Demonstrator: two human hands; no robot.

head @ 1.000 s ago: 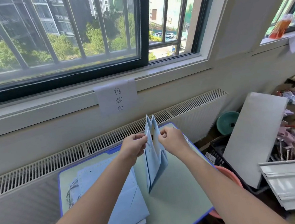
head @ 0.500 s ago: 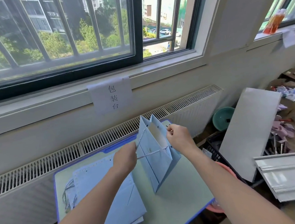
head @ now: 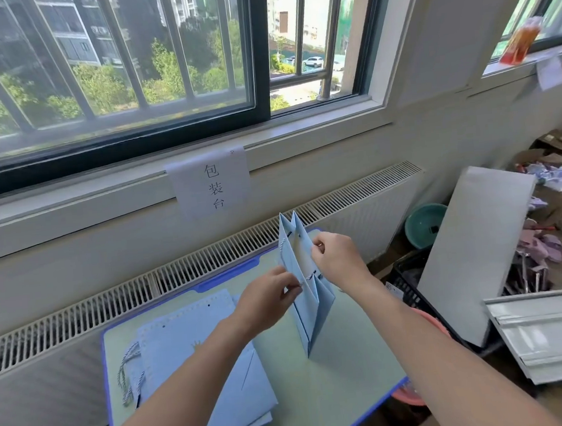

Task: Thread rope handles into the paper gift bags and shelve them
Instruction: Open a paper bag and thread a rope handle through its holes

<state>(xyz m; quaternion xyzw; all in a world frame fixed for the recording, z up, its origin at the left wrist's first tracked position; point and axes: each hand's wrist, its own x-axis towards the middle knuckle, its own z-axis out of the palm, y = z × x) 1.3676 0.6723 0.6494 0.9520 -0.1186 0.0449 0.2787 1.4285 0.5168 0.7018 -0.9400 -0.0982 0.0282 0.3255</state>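
A small green table (head: 337,371) stands against a radiator under a barred window, with a paper sign above it. Between the 2 hands an upright blue gift bag (head: 309,298) rests on its base. The left hand (head: 267,302) pinches the bag's near panel where a striped rope (head: 309,276) crosses, and the right hand (head: 336,259) pinches the opposite top edge. Left of the left hand lies a stack of flat bags (head: 198,366) with loose rope handles (head: 128,372). A hard tug would likely tear the punched hole or pull the rope end back out; a loosened pinch could tip the bag.
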